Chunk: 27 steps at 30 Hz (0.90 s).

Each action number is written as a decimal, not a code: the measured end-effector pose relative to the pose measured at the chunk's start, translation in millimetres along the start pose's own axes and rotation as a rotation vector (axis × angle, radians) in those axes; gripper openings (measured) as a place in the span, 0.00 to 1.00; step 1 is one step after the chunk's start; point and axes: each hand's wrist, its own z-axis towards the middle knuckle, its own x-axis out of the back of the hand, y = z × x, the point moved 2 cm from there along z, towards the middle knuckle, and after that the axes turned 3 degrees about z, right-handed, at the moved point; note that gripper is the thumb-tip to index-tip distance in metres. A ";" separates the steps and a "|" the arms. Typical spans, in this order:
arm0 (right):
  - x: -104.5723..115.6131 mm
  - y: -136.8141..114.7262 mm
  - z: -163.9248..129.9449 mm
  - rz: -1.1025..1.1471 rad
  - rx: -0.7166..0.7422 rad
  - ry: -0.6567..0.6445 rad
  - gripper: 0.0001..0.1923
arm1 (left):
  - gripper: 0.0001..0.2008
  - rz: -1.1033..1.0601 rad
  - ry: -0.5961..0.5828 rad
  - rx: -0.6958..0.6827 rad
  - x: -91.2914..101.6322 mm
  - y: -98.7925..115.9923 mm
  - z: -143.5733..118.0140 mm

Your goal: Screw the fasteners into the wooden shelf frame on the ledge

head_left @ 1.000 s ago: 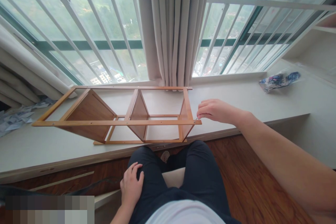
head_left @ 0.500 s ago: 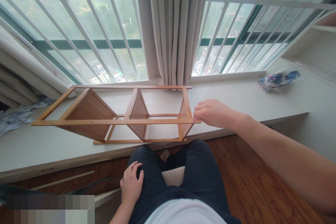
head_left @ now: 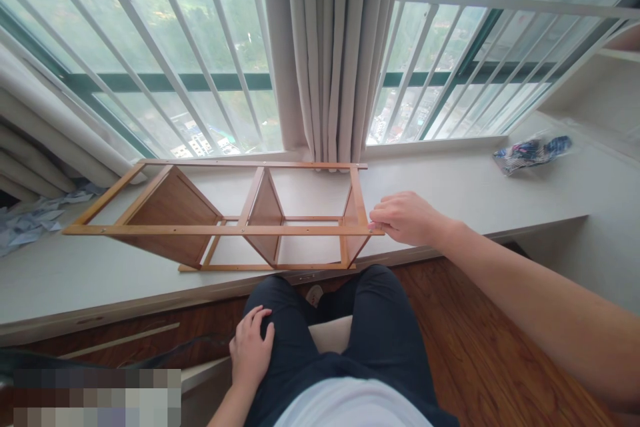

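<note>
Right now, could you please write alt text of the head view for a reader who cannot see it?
The right hand pinches the end of a long wooden shelf frame lying on its side on a pale window ledge. The left hand rests on the person's dark-trousered thigh.

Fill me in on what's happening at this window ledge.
A seated person has a wooden shelf frame lying on its side on the pale window ledge. The right hand pinches at the frame's right end, fingertips at the corner of the front rail. The left hand rests on the person's thigh, holding nothing.
</note>
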 end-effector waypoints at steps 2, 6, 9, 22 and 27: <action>-3.6 -0.2 -1.9 -0.005 -0.010 0.044 0.23 | 0.20 0.000 0.004 -0.001 -0.4 -0.1 0.2; -9.3 -0.8 -5.1 -0.006 -0.041 0.101 0.26 | 0.19 -0.003 0.008 -0.002 -2.7 -1.5 1.0; -11.0 -1.4 -6.0 0.006 -0.057 0.096 0.26 | 0.20 -0.011 0.009 -0.006 -2.7 -1.2 0.9; -8.0 -4.3 -6.7 -0.029 -0.055 0.043 0.17 | 0.19 0.011 0.030 -0.019 -2.4 -1.2 0.1; -8.7 2.0 -6.7 0.052 -0.005 0.001 0.11 | 0.20 0.014 0.023 -0.018 -2.3 -0.4 0.5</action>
